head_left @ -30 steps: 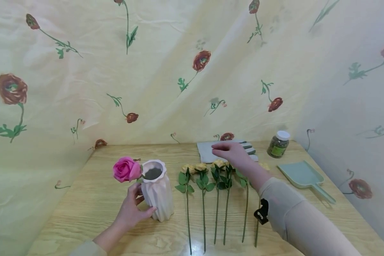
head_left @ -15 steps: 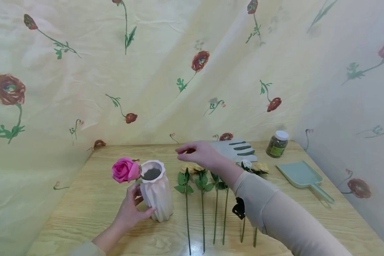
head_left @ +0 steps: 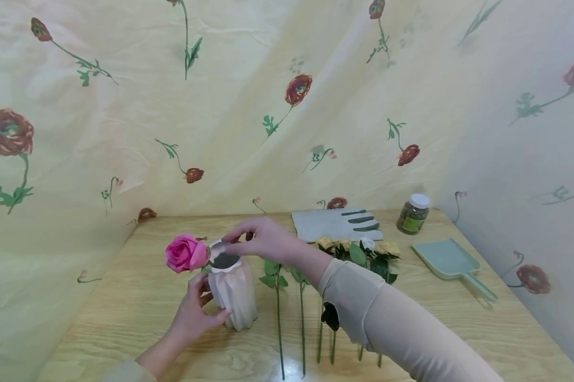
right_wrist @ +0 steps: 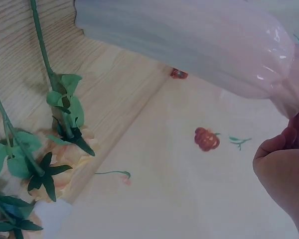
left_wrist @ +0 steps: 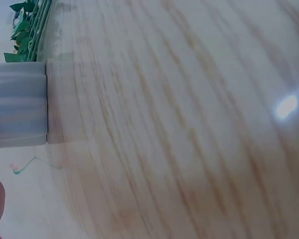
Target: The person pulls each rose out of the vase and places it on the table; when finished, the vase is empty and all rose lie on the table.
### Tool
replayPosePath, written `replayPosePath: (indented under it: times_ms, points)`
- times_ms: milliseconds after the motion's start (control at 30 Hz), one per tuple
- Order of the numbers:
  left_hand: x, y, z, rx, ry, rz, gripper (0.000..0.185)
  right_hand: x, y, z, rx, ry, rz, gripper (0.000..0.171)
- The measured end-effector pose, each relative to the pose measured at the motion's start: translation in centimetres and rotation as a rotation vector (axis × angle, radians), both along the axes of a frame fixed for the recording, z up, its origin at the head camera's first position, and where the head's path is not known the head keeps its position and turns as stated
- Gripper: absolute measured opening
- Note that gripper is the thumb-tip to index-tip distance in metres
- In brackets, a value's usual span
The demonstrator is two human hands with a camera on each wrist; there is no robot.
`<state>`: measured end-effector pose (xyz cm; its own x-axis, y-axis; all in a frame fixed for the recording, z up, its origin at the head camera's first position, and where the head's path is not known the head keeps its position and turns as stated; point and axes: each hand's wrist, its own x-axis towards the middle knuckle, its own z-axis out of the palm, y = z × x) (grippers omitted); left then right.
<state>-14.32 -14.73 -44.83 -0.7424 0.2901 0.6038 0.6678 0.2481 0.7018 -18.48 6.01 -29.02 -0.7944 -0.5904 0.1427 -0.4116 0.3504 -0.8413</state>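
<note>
My left hand (head_left: 198,307) grips the side of a white pleated vase (head_left: 236,297), fingers on its left and thumb across the front. The vase stands tilted slightly on the table; its base (left_wrist: 17,104) shows in the left wrist view. A pink rose (head_left: 186,253) leans out at the left of the rim, its stem mostly hidden. Over the mouth, my right hand (head_left: 267,241) pinches the vase's rim between thumb and fingers. In the right wrist view, the right hand (right_wrist: 281,164) meets the rim of the vase (right_wrist: 189,42).
Several yellow roses (head_left: 324,242) and a white one (head_left: 367,244) lie in a row right of the vase, partly under my right arm. Behind them is a grey glove (head_left: 315,225). A white-lidded jar (head_left: 412,215) and a pale green dustpan (head_left: 446,260) stand at the right.
My right hand has moved left from above the glove, past the yellow roses, to the vase's rim. The left hand stays on the vase.
</note>
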Motion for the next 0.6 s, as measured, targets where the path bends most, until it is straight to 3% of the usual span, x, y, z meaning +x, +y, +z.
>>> replayPosePath:
  times_ms: [333,600]
  points:
    - [0.2,0.0,0.4,-0.006,0.008,0.007,0.086,0.2,-1.5,0.1,0.017,0.108,0.072,0.017]
    - [1.5,1.0,2.8,0.008,0.027,0.022,0.082,0.8,-2.2,0.3,0.058,0.171,0.104,0.015]
